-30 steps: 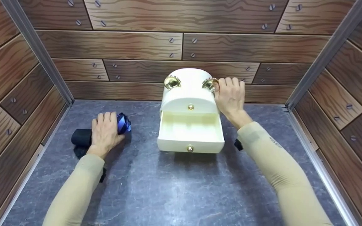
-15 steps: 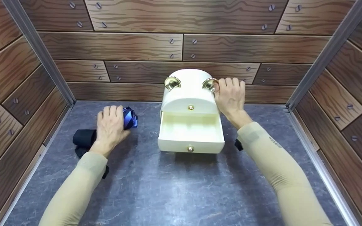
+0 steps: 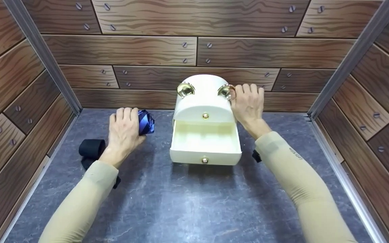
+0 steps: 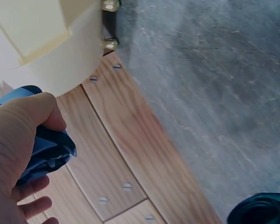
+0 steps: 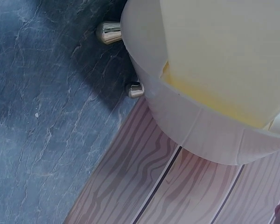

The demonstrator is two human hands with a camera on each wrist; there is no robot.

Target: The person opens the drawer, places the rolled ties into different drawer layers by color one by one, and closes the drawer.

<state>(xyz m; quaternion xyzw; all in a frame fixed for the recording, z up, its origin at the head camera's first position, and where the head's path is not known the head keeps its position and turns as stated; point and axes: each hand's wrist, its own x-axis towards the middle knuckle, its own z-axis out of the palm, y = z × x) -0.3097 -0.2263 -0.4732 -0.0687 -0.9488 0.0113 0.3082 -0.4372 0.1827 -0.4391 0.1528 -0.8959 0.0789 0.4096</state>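
Observation:
My left hand (image 3: 124, 133) holds a rolled blue striped necktie (image 3: 146, 122), left of the cream drawer box (image 3: 205, 86). In the left wrist view the thumb and fingers close round the shiny blue roll (image 4: 49, 147). My right hand (image 3: 248, 103) is at the box's upper right side, its fingers curled at the gold round fitting (image 3: 226, 91). The lower drawer (image 3: 204, 157) is pulled out toward me, and its inside shows bare. Only a sliver of the right hand appears at the edge of the right wrist view.
A rolled black necktie (image 3: 92, 148) lies on the grey marbled table (image 3: 187, 202) at left. A second gold fitting (image 3: 185, 89) sits on the box's left side. Small gold feet (image 5: 110, 32) hold the box up. Wood-patterned walls (image 3: 194, 50) enclose the table at back and sides.
My left hand has moved right and away from me with the blue necktie, farther from the black roll. The right hand and the box have stayed in place.

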